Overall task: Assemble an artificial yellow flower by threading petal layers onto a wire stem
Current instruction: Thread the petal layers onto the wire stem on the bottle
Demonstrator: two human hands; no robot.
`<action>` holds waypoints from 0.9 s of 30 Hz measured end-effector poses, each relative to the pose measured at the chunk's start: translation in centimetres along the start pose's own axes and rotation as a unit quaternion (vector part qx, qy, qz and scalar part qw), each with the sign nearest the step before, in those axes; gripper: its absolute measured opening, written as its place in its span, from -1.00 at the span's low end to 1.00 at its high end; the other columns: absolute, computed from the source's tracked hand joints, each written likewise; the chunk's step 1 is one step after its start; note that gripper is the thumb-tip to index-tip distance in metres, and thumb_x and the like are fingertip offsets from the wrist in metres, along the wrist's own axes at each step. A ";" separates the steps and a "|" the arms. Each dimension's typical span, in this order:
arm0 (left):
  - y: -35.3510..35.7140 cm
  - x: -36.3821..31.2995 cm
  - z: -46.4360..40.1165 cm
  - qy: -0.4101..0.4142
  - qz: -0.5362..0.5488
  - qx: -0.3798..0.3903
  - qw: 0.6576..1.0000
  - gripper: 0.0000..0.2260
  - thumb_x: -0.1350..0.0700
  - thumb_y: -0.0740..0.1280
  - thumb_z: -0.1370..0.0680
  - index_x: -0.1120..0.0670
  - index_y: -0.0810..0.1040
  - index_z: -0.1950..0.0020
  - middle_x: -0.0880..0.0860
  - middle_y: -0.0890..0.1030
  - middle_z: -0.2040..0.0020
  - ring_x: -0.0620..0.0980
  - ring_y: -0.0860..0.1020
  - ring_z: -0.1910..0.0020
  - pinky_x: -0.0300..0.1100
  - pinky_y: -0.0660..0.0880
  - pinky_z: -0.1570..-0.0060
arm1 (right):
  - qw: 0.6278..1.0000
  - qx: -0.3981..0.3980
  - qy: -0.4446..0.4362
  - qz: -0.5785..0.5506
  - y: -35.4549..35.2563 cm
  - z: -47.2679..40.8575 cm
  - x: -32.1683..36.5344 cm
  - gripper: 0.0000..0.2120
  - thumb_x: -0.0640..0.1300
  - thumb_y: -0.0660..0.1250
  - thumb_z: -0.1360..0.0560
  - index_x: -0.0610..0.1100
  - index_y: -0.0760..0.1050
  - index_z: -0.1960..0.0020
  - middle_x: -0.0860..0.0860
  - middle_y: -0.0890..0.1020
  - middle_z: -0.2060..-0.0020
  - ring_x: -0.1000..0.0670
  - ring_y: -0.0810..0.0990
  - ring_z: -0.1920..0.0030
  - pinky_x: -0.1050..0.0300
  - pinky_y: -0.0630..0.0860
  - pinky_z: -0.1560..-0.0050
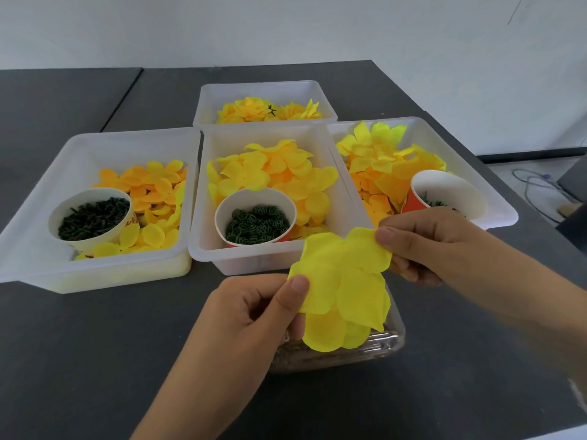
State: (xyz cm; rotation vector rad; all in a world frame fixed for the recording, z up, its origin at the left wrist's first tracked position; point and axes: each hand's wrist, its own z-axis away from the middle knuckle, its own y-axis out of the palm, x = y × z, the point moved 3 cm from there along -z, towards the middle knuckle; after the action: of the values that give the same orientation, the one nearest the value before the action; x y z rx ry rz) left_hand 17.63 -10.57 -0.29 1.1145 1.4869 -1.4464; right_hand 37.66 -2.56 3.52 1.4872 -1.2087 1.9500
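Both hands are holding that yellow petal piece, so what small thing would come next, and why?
Probably peel one layer free. The left hand and right hand pinch opposite edges of the yellow petal layers, which look stacked, and no wire stem is visible in either hand, so threading seems a step away.

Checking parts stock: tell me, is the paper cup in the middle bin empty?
No, the paper cup in the middle bin holds a heap of small dark green ring-shaped pieces.
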 end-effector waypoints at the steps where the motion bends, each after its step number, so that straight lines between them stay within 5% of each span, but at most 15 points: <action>1: 0.1 0.0 -0.1 -0.001 0.000 0.002 1.000 -0.55 -0.31 0.22 -0.50 -0.04 0.51 0.45 -0.08 0.41 0.52 -0.19 0.35 0.49 -0.40 0.29 0.43 | 1.000 0.000 0.005 -0.003 0.1 -0.1 -0.1 -0.61 0.09 0.24 -0.49 -0.02 0.38 0.47 0.02 0.38 0.53 0.14 0.27 0.52 0.42 0.24 0.48; 14: 0.2 1.1 0.1 -0.033 -0.016 0.019 0.999 -0.53 -0.32 0.20 -0.53 -0.07 0.50 0.46 -0.07 0.39 0.52 -0.17 0.35 0.49 -0.33 0.30 0.42 | 0.999 0.014 -0.003 0.033 0.1 -0.3 -1.5 -0.56 0.09 0.22 -0.57 -0.04 0.37 0.45 0.02 0.39 0.53 0.11 0.28 0.49 0.40 0.27 0.44; 27: 0.8 2.2 0.1 -0.058 -0.155 0.025 0.986 -0.62 -0.36 0.07 -0.43 -0.18 0.50 0.35 -0.13 0.48 0.48 -0.21 0.44 0.45 -0.35 0.28 0.36 | 0.993 0.034 0.033 0.110 1.3 -0.5 -5.4 -0.55 0.20 0.20 -0.46 -0.17 0.43 0.34 0.00 0.37 0.46 0.05 0.32 0.41 0.25 0.32 0.32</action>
State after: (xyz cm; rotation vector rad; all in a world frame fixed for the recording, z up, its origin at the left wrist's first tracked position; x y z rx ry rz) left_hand 17.64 -10.51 -2.63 0.8363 1.5986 -1.7374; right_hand 38.31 -1.90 -1.93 1.3583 -1.3372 2.1863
